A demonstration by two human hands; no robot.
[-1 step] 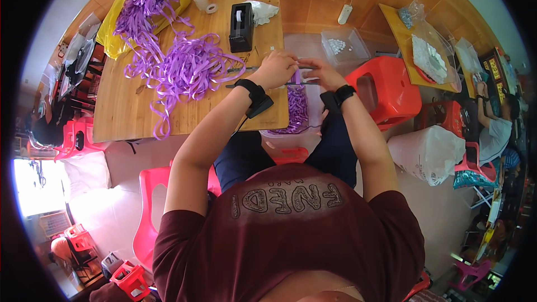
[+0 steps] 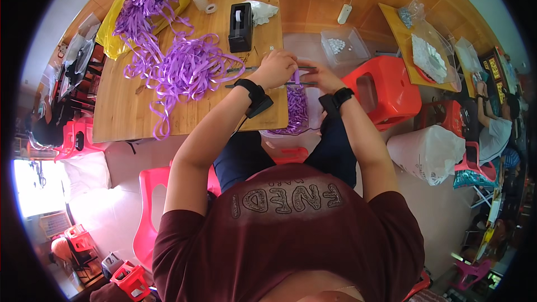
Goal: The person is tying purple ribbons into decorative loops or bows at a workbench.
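My left hand (image 2: pixel 278 69) reaches over the table's right edge, its fingertips pinched together at a short length of purple ribbon (image 2: pixel 296 77). Facing it, my right hand (image 2: pixel 325 78) has its fingers curled in close to the same ribbon; what lies between them is too small to make out. Two thin dark rods jut out from the table edge under my hands, the nearer rod (image 2: pixel 295 83) passing just below the ribbon. Below, a clear plastic tub (image 2: pixel 313 125) holds a heap of purple ribbon pieces (image 2: pixel 297 111). A loose tangle of purple ribbon (image 2: pixel 193 67) lies left of my left hand.
On the wooden table (image 2: pixel 120 117) are a yellow bag (image 2: pixel 106 42) spilling ribbon, a black tape dispenser (image 2: pixel 241 36) and a tape roll (image 2: pixel 211 8). A red stool (image 2: pixel 391 89) stands right of my right hand, near a white sack (image 2: pixel 428 154). Another person (image 2: pixel 495 134) sits far right.
My right hand's fingers have drawn in and curled more, and its wrist has dropped slightly. My left hand stays in place at the ribbon.
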